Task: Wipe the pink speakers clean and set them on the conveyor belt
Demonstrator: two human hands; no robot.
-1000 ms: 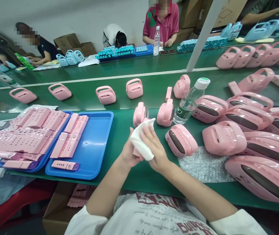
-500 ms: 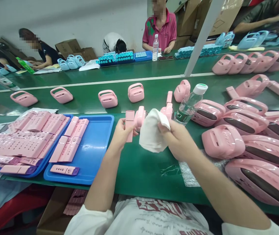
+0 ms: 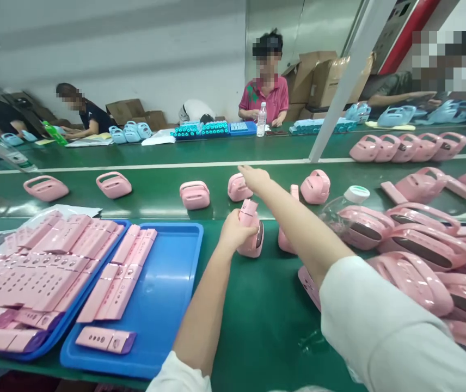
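Observation:
My left hand [image 3: 235, 231] is closed on a slim pink plastic piece [image 3: 248, 208], held upright. Behind and below it, a pink portable speaker [image 3: 251, 249] with a dark front stands on the green table, partly covered by the hand. My right hand [image 3: 256, 178] is stretched forward with its fingers extended over another pink portable speaker [image 3: 238, 189] on the far strip. Whether the fingers touch that speaker's handle is unclear. Under my right forearm, one more pink speaker [image 3: 286, 239] is partly hidden.
Blue trays [image 3: 194, 272] with pink pieces [image 3: 114, 288] lie left. Many pink speakers [image 3: 416, 253] crowd the right side, beside a clear bottle [image 3: 355, 195]. More speakers [image 3: 194, 195] line the strip. A slanted white post [image 3: 335, 92] rises ahead; co-workers [image 3: 269, 87] sit opposite.
My right hand has moved forward and left to the speaker on the strip. The white cloth it held is out of sight. My left hand still holds the pink piece. The view has tilted up.

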